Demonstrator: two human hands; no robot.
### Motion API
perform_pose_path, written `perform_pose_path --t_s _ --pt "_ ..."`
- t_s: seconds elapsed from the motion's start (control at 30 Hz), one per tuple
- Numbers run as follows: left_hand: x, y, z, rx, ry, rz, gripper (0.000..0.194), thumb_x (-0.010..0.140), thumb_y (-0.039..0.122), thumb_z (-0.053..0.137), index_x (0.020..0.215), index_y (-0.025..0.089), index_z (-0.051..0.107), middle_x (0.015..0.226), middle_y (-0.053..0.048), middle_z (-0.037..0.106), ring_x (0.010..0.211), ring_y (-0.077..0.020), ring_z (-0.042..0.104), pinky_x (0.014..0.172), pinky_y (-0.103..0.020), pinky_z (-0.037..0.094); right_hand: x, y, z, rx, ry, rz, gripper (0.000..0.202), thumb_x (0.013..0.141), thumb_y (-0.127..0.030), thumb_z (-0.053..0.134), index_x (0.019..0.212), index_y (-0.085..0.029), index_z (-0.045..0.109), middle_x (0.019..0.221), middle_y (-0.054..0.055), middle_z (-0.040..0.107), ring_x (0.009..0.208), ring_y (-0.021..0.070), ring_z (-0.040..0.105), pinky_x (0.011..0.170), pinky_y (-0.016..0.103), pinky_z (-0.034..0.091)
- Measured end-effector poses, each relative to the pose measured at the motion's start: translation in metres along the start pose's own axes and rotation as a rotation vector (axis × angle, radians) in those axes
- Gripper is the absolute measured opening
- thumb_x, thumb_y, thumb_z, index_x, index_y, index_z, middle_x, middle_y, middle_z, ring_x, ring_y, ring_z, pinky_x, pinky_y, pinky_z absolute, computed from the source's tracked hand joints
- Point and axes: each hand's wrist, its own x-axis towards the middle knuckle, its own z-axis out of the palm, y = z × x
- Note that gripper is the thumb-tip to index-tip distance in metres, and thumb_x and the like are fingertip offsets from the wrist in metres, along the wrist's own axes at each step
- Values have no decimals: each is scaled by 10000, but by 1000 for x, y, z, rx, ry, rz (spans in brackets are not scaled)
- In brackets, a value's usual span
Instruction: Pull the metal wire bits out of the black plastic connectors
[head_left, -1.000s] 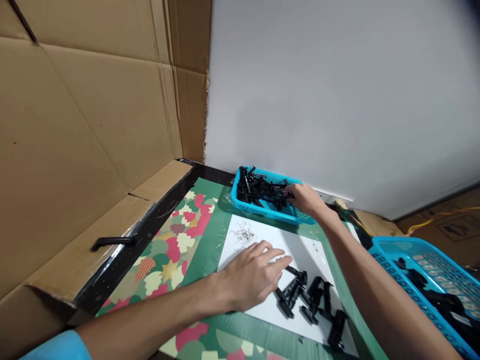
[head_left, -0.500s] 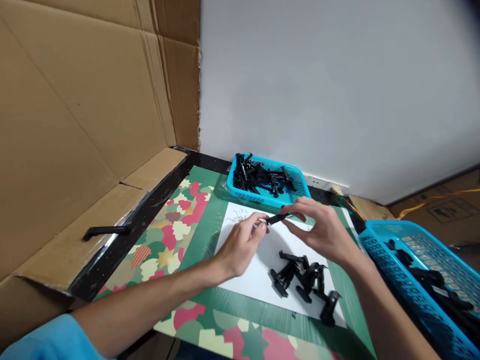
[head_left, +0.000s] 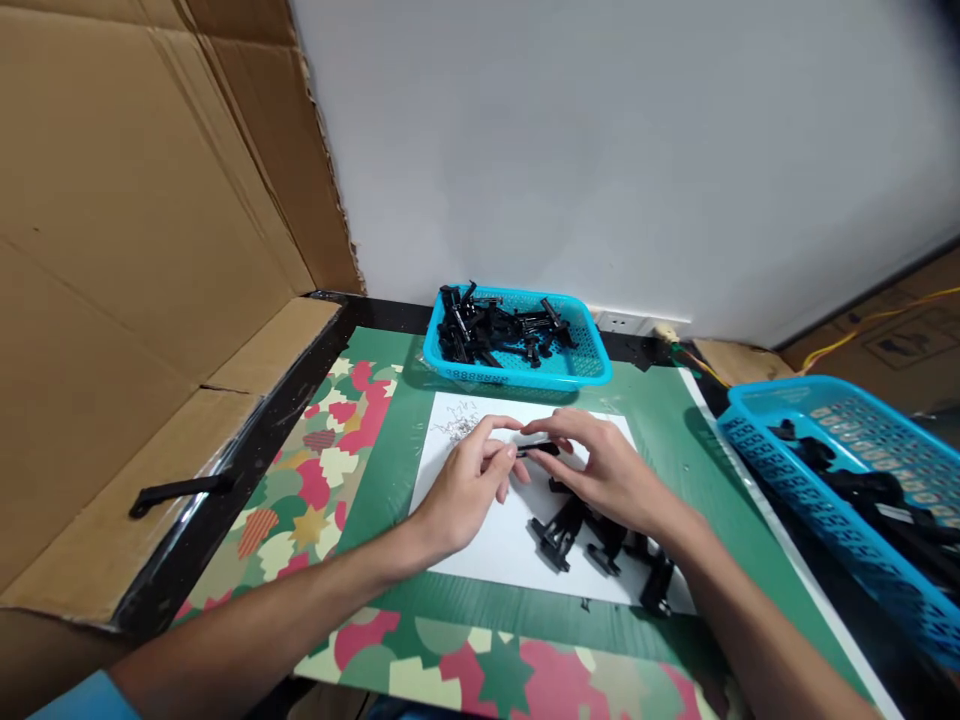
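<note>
Between my two hands is a small black plastic part (head_left: 538,450), held over a white sheet (head_left: 480,540). My left hand (head_left: 472,480) pinches its left end with thumb and fingers. The fingers of my right hand (head_left: 600,465) close on its right end from above and the side. The finer shape of the part is hidden by my fingers. Several black plastic parts (head_left: 559,535) lie on the sheet below my right hand, partly covered by it. A pile of thin metal pieces (head_left: 456,420) lies on the sheet beyond my left hand.
A blue basket (head_left: 517,378) of black parts stands at the back by the wall. Another blue basket (head_left: 832,390) with black pieces is at the right. A cardboard panel (head_left: 135,180) rises at the left, with a black handle-shaped piece (head_left: 180,490) below it.
My right hand has come closer to my left, and its fingers now cover more of the black part. The camera view has shifted and turned slightly.
</note>
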Motion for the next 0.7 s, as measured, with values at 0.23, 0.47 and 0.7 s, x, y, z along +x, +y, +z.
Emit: perform_pose_path --t_s 0.23,0.47,0.7 --pt "4 2 -3 -155 41 -87 370 1060 443 491 1320 187 554 802 -4 669 563 -95 482 581 -241 357 -5 7 -11 64 94 71 314 990 -520 713 1171 -272 776 939 73 717 856 241 624 663 334 455" --pt "2 7 -4 -226 24 -106 383 1060 502 503 1227 168 591 746 -4 648 588 -102 471 576 -236 355 -5 8 -6 169 81 133 305 1007 -511 692 1088 -233 788 891 53 707 786 207 598 691 331 462" --pt "-1 7 -1 -102 -100 -32 443 1024 550 611 1196 142 629 798 -21 660 591 -94 482 570 -232 374 -4 12 1 255 110 175 320 997 -523 698 1061 -229 808 862 45 731 735 198 594 679 330 467"
